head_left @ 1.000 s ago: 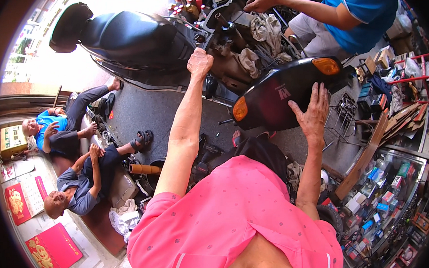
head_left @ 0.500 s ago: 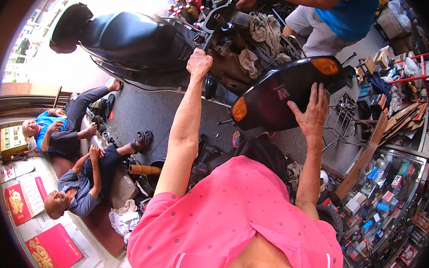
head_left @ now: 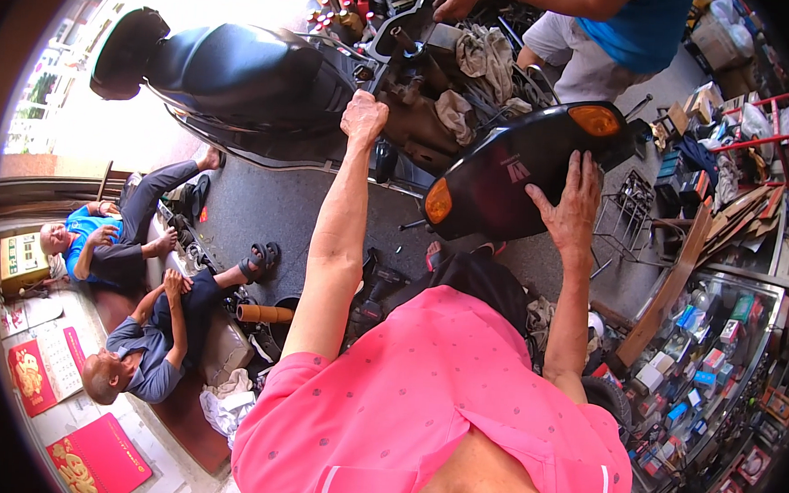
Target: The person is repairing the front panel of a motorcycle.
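Note:
A black scooter stands on its side of the floor in front of me, its seat [head_left: 234, 64] to the left and its body opened up in the middle. My left hand [head_left: 364, 118] is closed in a fist beside the front end of the seat, at the edge of the opened part; what it grips is hidden. My right hand [head_left: 571, 202] lies flat with fingers stretched out on the black front panel [head_left: 491, 185], which has an orange turn signal [head_left: 439, 201] at each end. A cloth rag [head_left: 456, 116] lies in the opened body.
Across the scooter, a person in a blue shirt [head_left: 633, 36] reaches in with a hand [head_left: 456, 0]. Two people sit at the left. A cordless drill [head_left: 379, 290] lies on the floor near me. At right are a wire rack [head_left: 627, 205], wooden boards [head_left: 669, 292] and a glass case [head_left: 719, 353].
Both of my hands stay in nearly the same places. The far person's hand shifts only slightly.

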Demonstrator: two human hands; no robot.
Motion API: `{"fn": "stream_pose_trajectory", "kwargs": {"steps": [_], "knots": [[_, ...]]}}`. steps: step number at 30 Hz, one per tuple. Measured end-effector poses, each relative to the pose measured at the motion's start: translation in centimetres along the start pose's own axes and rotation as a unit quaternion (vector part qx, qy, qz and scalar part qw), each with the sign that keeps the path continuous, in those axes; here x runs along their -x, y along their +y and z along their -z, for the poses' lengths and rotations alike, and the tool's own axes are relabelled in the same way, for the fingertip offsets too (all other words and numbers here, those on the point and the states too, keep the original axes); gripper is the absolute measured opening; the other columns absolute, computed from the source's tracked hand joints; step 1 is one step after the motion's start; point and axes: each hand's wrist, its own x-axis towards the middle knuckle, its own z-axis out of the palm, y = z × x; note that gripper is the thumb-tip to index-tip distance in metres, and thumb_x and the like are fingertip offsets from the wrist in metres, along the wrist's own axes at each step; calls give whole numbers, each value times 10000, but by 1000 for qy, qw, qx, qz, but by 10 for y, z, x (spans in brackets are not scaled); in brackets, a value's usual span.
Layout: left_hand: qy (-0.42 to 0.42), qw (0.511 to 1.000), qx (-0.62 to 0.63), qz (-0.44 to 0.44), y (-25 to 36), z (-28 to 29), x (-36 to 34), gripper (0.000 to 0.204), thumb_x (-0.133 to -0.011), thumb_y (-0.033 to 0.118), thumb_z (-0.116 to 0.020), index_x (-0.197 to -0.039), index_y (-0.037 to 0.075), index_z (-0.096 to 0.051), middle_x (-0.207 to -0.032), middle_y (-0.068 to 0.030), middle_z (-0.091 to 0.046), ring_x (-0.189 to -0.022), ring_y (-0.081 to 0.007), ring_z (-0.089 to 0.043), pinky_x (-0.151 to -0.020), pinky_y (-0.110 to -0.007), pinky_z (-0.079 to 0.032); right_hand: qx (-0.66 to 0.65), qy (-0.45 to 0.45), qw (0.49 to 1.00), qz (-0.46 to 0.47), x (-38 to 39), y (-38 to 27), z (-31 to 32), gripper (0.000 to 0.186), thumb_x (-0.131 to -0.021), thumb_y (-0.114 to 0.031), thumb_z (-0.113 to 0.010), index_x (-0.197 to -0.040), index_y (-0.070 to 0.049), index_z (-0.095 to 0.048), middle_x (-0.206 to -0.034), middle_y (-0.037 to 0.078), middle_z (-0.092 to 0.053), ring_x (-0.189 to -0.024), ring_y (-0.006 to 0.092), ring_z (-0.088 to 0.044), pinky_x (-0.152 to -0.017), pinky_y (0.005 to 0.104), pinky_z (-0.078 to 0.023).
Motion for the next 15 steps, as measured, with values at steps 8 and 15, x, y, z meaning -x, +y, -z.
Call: {"fn": "stream_pose_trajectory", "kwargs": {"steps": [8,15], "knots": [[2,1000,2,-6,0,-1,2,310,-738,189,-489,-964,0,-584,-1010,-242,-624,-979,-398,-596,-864,-439,-468,6,3,1000,1,0,0,-1,881,-767,-570,-594,-1356,22,-314,-1383,242,-309,-1276,398,-304,-1044,475,-265],[4,1000,2,-4,1,0,3,309,-744,194,-486,-967,5,-586,-1013,-233,-625,-976,-394,-598,-860,-439,-470,3,2,1000,-4,1,0,-1,884,-765,-573,-593,-1362,15,-309,-1391,235,-306,-1281,393,-300,-1044,472,-263]]}}
